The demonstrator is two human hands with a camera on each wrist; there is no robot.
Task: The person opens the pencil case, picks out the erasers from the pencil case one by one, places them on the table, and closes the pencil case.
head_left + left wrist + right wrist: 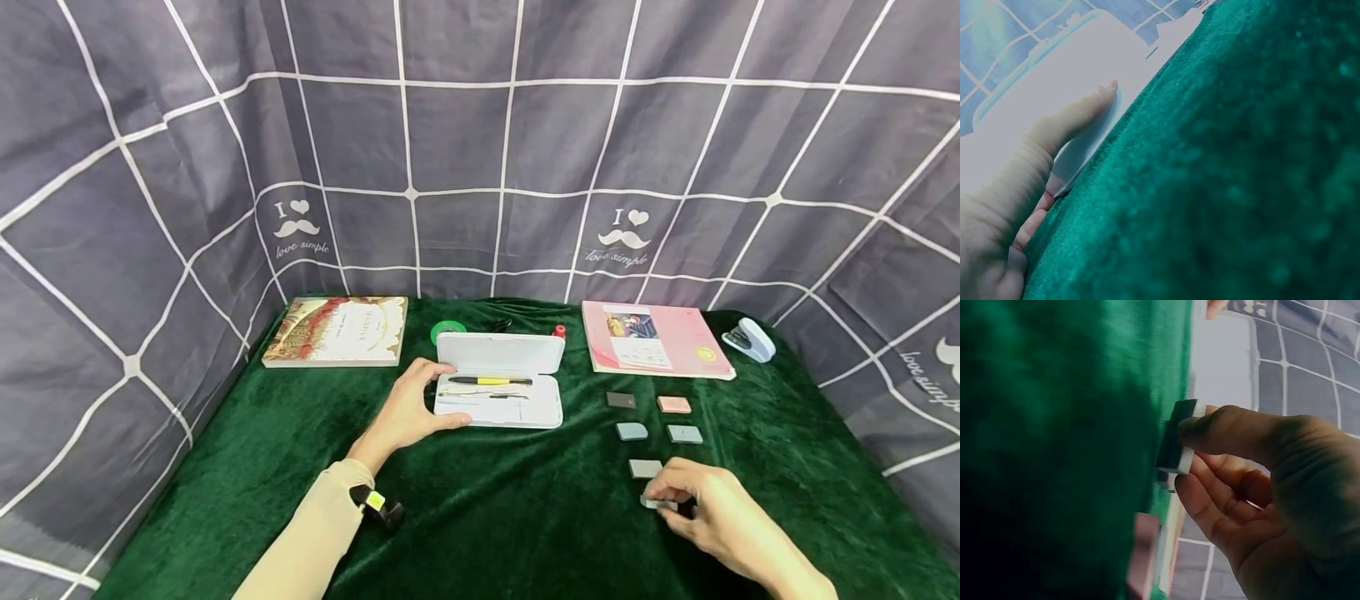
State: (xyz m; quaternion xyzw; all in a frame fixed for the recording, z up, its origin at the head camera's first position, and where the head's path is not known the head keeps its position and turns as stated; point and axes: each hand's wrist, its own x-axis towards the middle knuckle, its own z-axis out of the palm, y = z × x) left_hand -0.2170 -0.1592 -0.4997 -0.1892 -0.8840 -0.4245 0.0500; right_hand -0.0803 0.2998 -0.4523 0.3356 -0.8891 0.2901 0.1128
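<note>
Erasers in two short columns on the green velvet cloth [525, 508], right of the open white pencil case [498, 392]. Right hand [720, 521] is at the nearest eraser [658, 502] — thumb and fingertips curled round its edges in a pinch; the wrist view shows the block [1179, 439] gripped edge-on between thumb [1235, 428] and fingers, just at the cloth. Left hand [408, 408] rests against the case's left end, thumb along the front edge and fingers curled at the hinge side, steadying it; the left wrist view confirms the thumb [1075, 115] lying flat on the case wall [1085, 153]. Case tray already holds a yellow-and-black pen [489, 381] and a slimmer tool below it, so free room looks to be toward the front. Judgement: to do this pick well, keep the pinch on the eraser's short sides, lift straight up so the neighbouring grey eraser [645, 467] just beyond is not nudged, and keep the left hand bracing the case so it does not slide on the pile. Books, tape roll and stapler at the back are well apart from this.
</note>
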